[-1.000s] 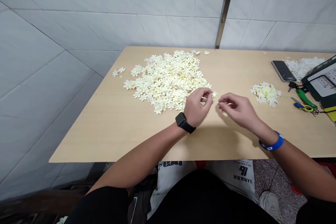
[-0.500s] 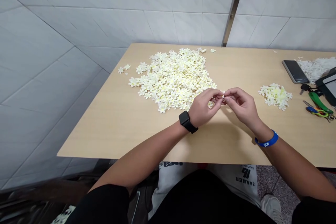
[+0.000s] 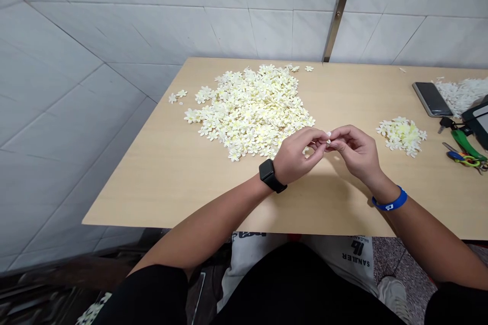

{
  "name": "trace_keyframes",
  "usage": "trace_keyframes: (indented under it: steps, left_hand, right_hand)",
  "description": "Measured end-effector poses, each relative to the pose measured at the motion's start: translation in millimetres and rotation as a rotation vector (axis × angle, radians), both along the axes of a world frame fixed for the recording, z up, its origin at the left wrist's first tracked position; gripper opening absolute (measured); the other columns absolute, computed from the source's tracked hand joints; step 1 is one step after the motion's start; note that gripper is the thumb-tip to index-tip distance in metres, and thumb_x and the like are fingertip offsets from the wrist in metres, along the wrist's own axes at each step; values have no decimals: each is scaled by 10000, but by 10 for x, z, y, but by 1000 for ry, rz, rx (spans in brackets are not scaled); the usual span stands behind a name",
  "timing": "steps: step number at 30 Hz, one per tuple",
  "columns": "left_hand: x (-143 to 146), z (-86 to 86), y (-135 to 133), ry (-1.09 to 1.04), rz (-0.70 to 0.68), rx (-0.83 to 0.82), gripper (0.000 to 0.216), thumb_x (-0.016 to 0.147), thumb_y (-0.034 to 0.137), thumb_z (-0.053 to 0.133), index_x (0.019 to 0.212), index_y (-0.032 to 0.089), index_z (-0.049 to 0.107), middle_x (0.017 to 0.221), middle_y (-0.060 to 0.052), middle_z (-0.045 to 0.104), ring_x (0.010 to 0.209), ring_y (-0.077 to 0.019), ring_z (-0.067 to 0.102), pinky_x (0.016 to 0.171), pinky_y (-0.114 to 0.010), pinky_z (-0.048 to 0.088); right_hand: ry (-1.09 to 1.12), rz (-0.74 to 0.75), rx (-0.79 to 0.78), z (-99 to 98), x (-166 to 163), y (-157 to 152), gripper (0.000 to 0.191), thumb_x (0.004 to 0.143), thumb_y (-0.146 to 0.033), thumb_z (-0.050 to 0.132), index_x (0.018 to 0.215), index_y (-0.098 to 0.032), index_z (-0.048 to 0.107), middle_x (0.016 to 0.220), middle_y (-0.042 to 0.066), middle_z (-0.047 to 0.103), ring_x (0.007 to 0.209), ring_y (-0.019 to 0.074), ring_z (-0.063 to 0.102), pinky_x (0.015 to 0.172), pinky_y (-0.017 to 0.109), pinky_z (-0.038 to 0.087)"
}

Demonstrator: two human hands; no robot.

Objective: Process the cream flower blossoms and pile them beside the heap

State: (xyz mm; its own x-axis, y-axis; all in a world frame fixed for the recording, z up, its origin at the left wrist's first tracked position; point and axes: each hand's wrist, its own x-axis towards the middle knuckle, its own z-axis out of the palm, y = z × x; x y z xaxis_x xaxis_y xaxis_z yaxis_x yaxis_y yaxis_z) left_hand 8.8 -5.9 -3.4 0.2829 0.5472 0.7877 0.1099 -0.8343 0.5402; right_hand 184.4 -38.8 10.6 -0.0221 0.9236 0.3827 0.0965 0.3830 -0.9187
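My left hand (image 3: 298,155) and my right hand (image 3: 355,151) meet fingertip to fingertip above the wooden table (image 3: 168,177). Both pinch a small white flower piece (image 3: 328,135) between them. A black watch sits on my left wrist and a blue band on my right. Just behind my left hand spreads a large heap of white and pale yellow artificial flowers (image 3: 251,109). A smaller heap of the same flowers (image 3: 401,134) lies to the right of my right hand.
A dark phone (image 3: 431,98) lies at the far right, beside a pile of white pieces (image 3: 461,93). Keys with green and blue tags (image 3: 463,148) and a dark box edge (image 3: 478,123) sit at the right rim. White tiled walls stand behind and left.
My hands were apart a second ago, the left pinching a flower near the big heap. They came together and now both pinch the piece. The view shifted slightly.
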Motion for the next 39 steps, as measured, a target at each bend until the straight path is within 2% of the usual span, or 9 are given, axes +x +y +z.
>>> trace_keyframes:
  steps: [13, 30, 39]
  left_hand:
    - [-8, 33, -8, 8, 13, 33, 130, 916, 99, 639, 1020, 176, 645, 897, -28, 716, 797, -93, 668, 684, -193, 561]
    - [-8, 35, -15, 14, 25, 20, 100, 925, 134, 635, 1013, 177, 654, 883, -30, 720, 784, -99, 675, 678, -205, 574]
    - [-17, 36, 0, 2, 21, 63, 56, 935, 145, 649, 986, 169, 654, 875, -28, 726, 779, -89, 672, 678, -191, 565]
  right_hand:
    - [-56, -4, 19, 12, 12, -32, 151, 878, -361, 782, 929, -234, 718, 855, 18, 758, 757, 174, 763, 722, 303, 657]
    - [-103, -25, -3, 26, 13, -44, 185, 908, -414, 736, 884, -232, 718, 842, 31, 740, 774, 185, 739, 734, 329, 659]
    - [-111, -5, 26, 53, -13, -77, 63, 927, -287, 707, 892, -235, 715, 858, 22, 734, 784, 166, 732, 728, 299, 643]
